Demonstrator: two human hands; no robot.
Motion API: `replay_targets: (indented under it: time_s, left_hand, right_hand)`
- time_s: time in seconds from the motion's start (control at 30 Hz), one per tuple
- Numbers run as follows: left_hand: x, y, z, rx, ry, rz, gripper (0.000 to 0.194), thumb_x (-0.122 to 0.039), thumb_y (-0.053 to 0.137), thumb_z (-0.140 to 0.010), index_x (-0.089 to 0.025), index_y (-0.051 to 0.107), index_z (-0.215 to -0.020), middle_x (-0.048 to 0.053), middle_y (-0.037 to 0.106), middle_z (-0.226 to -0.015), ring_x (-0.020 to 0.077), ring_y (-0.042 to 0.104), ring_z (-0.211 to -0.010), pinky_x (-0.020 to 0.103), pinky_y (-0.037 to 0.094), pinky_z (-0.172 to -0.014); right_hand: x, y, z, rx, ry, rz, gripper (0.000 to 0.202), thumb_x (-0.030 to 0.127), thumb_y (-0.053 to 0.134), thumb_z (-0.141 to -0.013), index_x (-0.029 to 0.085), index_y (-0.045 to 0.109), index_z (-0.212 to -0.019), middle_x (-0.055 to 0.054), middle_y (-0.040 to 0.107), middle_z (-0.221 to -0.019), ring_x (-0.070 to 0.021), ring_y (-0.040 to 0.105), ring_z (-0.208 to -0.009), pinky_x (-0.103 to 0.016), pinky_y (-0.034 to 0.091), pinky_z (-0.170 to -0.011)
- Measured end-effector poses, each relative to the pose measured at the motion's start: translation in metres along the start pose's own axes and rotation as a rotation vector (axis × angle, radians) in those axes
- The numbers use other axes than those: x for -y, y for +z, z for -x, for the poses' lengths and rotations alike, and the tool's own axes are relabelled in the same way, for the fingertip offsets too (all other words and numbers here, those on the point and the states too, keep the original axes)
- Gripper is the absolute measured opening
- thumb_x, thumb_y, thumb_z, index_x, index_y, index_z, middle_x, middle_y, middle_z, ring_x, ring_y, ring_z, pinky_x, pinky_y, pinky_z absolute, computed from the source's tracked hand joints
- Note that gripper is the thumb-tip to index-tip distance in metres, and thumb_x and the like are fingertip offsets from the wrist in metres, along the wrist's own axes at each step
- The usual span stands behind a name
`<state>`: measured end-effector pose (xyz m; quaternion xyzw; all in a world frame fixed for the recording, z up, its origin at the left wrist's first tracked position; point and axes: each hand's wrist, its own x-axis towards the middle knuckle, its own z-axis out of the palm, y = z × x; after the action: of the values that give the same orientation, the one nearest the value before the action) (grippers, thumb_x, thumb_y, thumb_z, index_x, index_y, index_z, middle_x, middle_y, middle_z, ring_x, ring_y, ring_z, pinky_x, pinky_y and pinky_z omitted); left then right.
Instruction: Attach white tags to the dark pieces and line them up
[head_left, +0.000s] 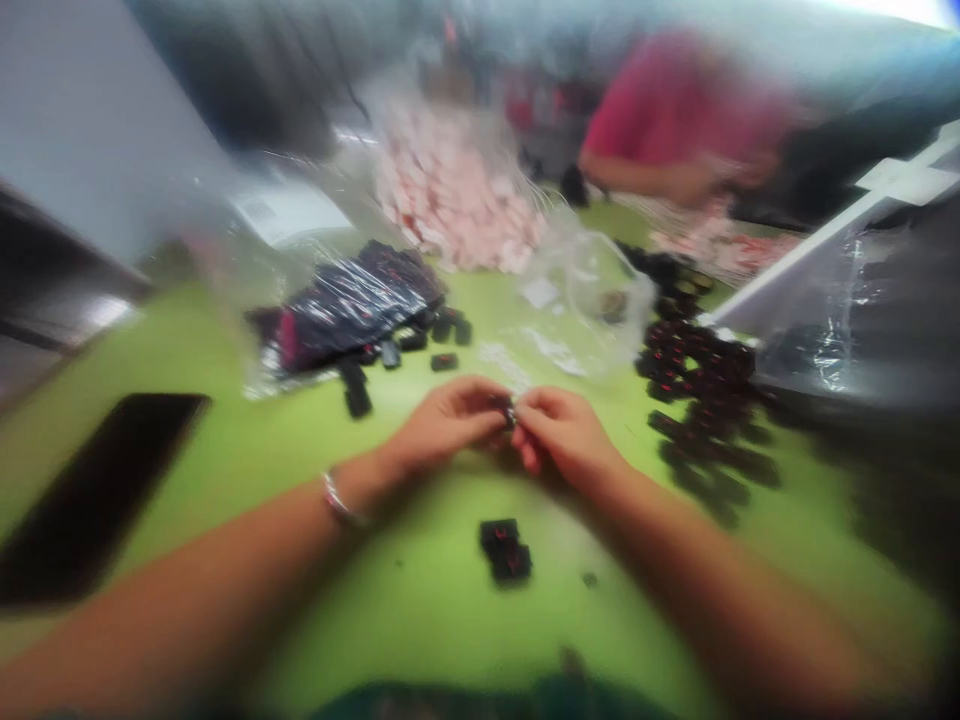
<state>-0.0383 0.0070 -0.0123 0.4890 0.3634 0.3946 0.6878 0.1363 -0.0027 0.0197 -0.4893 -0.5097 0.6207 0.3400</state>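
My left hand and my right hand meet over the middle of the green table, fingertips pinched together. Between them is a small dark part with a light spot; the fingers cover most of it, and its exact kind does not show. The left thumb and fingers close on its left side, the right ones on its right side. Below the hands lie a couple of black plastic pieces with red marks, touching each other. A bracelet circles my left wrist.
Black pieces spill from a clear bag at left. A heap of black-and-red pieces lies right. Behind are a bag of pale pink pieces and a crumpled clear bag. A dark flat slab lies left. A person in pink sits opposite.
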Motion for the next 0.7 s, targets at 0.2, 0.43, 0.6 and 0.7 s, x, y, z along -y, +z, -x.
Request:
replay_targets:
  time_s: [0.2, 0.43, 0.6, 0.7]
  left_hand:
    - [0.002, 0.0011, 0.0006, 0.009, 0.049, -0.084, 0.03, -0.025, 0.073, -0.075, -0.013, 0.063, -0.1, 0.003, 0.07, -0.08, 0.012, 0.064, -0.066, 0.025, 0.053, -0.066]
    - [0.0058, 0.0017, 0.0015, 0.013, 0.158, -0.286, 0.025, -0.026, 0.069, -0.079, -0.015, 0.067, -0.101, 0.006, 0.071, -0.091, 0.0143, 0.065, -0.076, 0.029, 0.053, -0.075]
    - [0.005, 0.003, 0.0003, 0.003, 0.107, -0.159, 0.027, -0.027, 0.071, -0.078, -0.015, 0.064, -0.101, 0.005, 0.07, -0.086, 0.0144, 0.065, -0.074, 0.028, 0.053, -0.071]
    - [0.0035, 0.0021, -0.0007, 0.004, 0.039, -0.052, 0.03, -0.027, 0.072, -0.076, -0.015, 0.062, -0.101, 0.003, 0.069, -0.08, 0.0121, 0.064, -0.066, 0.025, 0.053, -0.065]
  right_hand:
    - [0.0009, 0.0015, 0.0009, -0.014, 0.04, 0.067, 0.017, 0.028, 0.058, -0.077, 0.019, 0.047, -0.067, 0.007, 0.057, -0.044, -0.0067, 0.05, -0.032, -0.015, 0.039, -0.033]
    - [0.0024, 0.007, -0.0006, -0.065, 0.084, 0.25, 0.014, 0.012, 0.05, -0.072, 0.02, 0.044, -0.062, 0.01, 0.05, -0.038, -0.0065, 0.045, -0.026, -0.014, 0.032, -0.027]
    - [0.0003, 0.0031, -0.0003, -0.077, 0.0, 0.167, 0.013, 0.022, 0.054, -0.077, 0.019, 0.046, -0.066, 0.009, 0.054, -0.043, -0.0066, 0.048, -0.03, -0.015, 0.036, -0.031]
    - [-0.0012, 0.0004, -0.001, -0.029, -0.004, 0.021, 0.019, 0.034, 0.057, -0.079, 0.018, 0.05, -0.07, 0.006, 0.057, -0.048, -0.0072, 0.051, -0.033, -0.016, 0.04, -0.034]
